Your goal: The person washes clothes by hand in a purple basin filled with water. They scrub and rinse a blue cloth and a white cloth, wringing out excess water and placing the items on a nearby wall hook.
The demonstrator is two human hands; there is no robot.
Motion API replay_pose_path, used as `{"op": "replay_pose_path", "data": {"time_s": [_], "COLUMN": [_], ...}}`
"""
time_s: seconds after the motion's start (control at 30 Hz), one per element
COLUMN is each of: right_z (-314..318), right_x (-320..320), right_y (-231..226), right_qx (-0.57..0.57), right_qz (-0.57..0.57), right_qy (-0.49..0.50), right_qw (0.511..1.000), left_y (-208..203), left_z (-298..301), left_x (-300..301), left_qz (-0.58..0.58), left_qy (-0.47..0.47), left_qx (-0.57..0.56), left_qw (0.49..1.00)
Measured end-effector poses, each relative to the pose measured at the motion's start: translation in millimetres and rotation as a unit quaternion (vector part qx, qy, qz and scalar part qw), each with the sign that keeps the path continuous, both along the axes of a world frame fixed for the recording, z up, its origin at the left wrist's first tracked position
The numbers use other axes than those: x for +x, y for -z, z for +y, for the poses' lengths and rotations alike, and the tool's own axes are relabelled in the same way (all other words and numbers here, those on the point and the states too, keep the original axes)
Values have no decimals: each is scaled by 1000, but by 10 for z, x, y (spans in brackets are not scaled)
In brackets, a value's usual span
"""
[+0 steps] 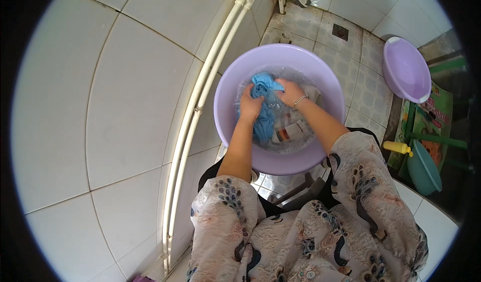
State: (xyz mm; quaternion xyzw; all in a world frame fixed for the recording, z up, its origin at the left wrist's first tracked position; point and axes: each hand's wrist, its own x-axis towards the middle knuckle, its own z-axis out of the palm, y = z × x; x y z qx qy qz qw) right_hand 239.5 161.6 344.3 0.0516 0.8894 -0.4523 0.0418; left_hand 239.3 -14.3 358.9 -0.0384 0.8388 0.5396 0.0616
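A large round lilac basin point(231, 71) stands on the floor in front of me, holding sudsy water and wet laundry. My left hand point(250, 104) is closed on the left side of a bunched blue cloth point(264, 123), whose exact kind I cannot make out. My right hand point(290, 92), with a bracelet at its wrist, grips the same cloth from the right, near its upper end. Part of the blue cloth trails down into the water. Beside it, a pale cloth with dark and orange patches point(290, 131) lies soaked in the suds.
White pipes point(200, 89) run along the tiled wall at left. A floor drain point(340, 31) lies beyond the basin. At right are a smaller lilac basin point(407, 69), a yellow bottle point(396, 147), a teal basin point(424, 169) and a green rack point(438, 140).
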Motion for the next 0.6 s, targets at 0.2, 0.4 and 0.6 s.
{"op": "replay_pose_path", "data": {"time_s": [0.2, 0.4, 0.6], "right_z": [-37, -657, -151], "right_x": [-1, 680, 204], "right_y": [-425, -1059, -726], "right_qx": [-374, -100, 44], "right_qz": [-121, 265, 86], "right_qy": [122, -62, 105], "right_qw": [911, 957, 990], "left_y": [160, -190, -590], "left_z": [-27, 121, 625], "left_x": [-164, -102, 220], "left_qz": [-215, -197, -219], "left_qy": [-140, -113, -211], "left_qx": [370, 495, 300], "left_qw": [893, 838, 904]}}
